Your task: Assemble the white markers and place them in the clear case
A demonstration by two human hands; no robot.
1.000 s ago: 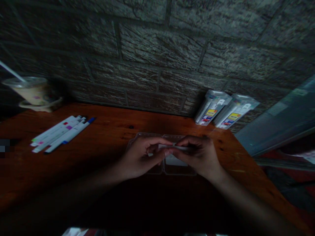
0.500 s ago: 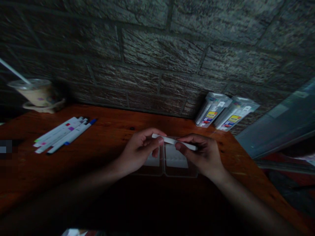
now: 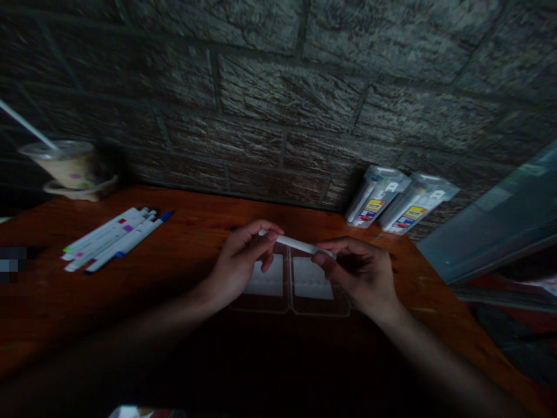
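Note:
A white marker (image 3: 296,243) is held level between both hands above an open clear plastic case (image 3: 290,284) lying flat on the wooden table (image 3: 195,232). My left hand (image 3: 241,261) pinches the marker's left end with thumb and fingers. The right end is gripped by my right hand (image 3: 363,276), fingers curled around it. The case has two halves, each with a white insert. Both forearms reach in from the dark bottom of the view.
Several white markers with coloured caps (image 3: 115,238) lie at the left of the table. A lidded drink cup with a straw (image 3: 65,165) stands at the back left. Two packed marker cases (image 3: 398,203) lean on the brick wall at the back right. The table edge drops away on the right.
Both hands have lifted the white marker out of the case and raised it slightly. The hands have moved apart along it, uncovering the case's two white inserts.

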